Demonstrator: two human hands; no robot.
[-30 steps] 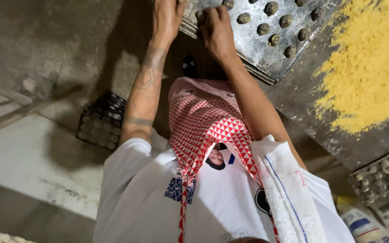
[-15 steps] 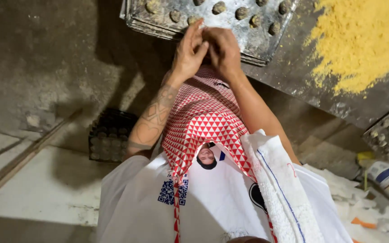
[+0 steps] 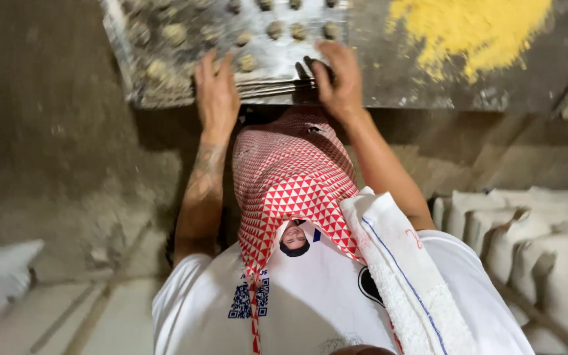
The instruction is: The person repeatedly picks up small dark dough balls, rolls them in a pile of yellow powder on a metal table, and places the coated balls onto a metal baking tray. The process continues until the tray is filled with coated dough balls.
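While both hands are pressing down on the near edge of the metal tray at the upper centre of the frame, the left hand is lying flat with fingers spread and unclenched, and the right hand is curling its fingers over the rim, seemingly steadying it. The dough balls are sitting in rows on the tray. Yellow flour is lying at the upper right, probably for dusting, and sacks are standing at the lower right.
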